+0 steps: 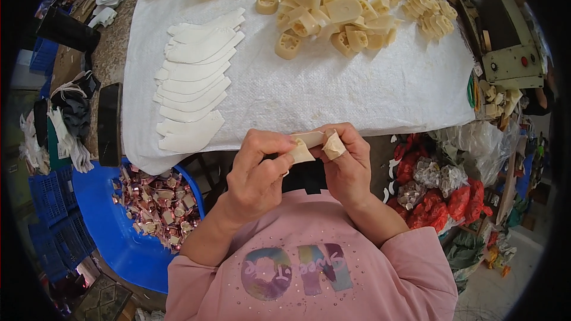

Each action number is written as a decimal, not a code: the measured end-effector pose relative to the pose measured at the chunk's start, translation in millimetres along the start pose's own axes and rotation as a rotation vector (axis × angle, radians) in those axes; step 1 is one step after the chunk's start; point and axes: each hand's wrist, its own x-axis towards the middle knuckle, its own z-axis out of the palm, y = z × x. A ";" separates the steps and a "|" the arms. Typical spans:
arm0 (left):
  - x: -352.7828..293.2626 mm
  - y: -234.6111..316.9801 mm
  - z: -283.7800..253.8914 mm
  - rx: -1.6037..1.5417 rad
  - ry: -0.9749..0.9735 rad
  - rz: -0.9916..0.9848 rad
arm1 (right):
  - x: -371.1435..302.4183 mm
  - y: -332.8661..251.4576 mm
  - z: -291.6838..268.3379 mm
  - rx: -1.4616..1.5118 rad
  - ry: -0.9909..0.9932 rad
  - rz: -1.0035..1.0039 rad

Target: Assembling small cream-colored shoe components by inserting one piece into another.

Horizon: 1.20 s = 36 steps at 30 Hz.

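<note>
Close to my body, just off the table's front edge, both hands meet around a pale cream piece (310, 138). My left hand (257, 172) pinches its left end between thumb and fingers. My right hand (348, 169) grips the right end, with a cream wrap (334, 145) around the thumb. Another cream flap (301, 152) shows at the left fingertips; whether it is a finger cover or part of the piece I cannot tell. Ahead to the left, white curved cut pieces (193, 92) lie overlapping in a column. Beyond them sits a pile of beige molded blocks, like shoe heels (345, 10).
A white woven sheet (297, 89) covers the table. More beige blocks (431, 12) are stacked at the far right. A dark phone-like slab (109, 125) lies left. Below it, a blue tub (140, 255) holds shiny pinkish pieces. Red and clear plastic bags (431, 211) crowd the right.
</note>
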 end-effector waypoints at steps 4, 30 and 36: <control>0.2 0.8 3.0 0.285 -0.079 0.047 | 0.9 -7.0 1.2 -0.050 -0.038 0.062; -2.2 -2.6 4.6 -0.182 -0.137 -0.228 | 43.2 -20.4 -20.1 -0.195 -0.381 0.361; -0.6 -3.9 6.9 -0.122 -0.163 -0.303 | 42.3 -4.5 -17.8 -0.284 -0.248 0.323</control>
